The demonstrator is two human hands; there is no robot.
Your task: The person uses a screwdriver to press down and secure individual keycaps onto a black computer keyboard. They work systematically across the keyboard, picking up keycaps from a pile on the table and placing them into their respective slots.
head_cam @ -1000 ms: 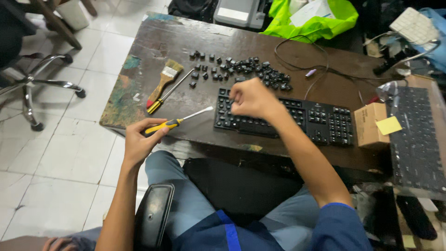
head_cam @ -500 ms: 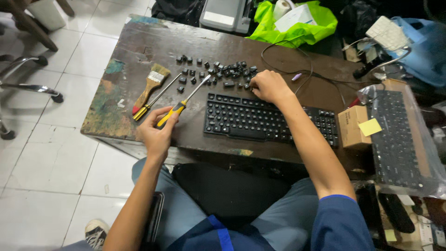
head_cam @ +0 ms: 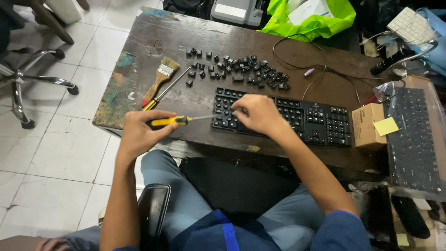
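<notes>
While the left hand [head_cam: 139, 132] is closing around the yellow handle of a screwdriver [head_cam: 179, 121], the tool's long axis is running nearly level along the near edge of the table [head_cam: 139, 51], its metal tip pointing right and reaching the left end of the black keyboard [head_cam: 283, 116]. That keyboard is lying lengthwise along the same near edge, so the shaft and the board are sitting almost in one line. The right hand [head_cam: 255, 114] is resting on the keyboard's left half, fingers curled down onto the keys; whether it is pinching a key cannot be told. It is the nearer hand to the keys, with the screwdriver tip just beside it.

Farther toward the far edge, a scatter of loose black keycaps [head_cam: 241, 69] is spreading out, too many and too small to count surely. Near the table's left edge, one paintbrush [head_cam: 160, 79] and one second screwdriver [head_cam: 167, 88] are lying side by side. One small cardboard box [head_cam: 367, 125] is touching the keyboard's right end, and a second keyboard [head_cam: 413, 139] is lying beyond it.
</notes>
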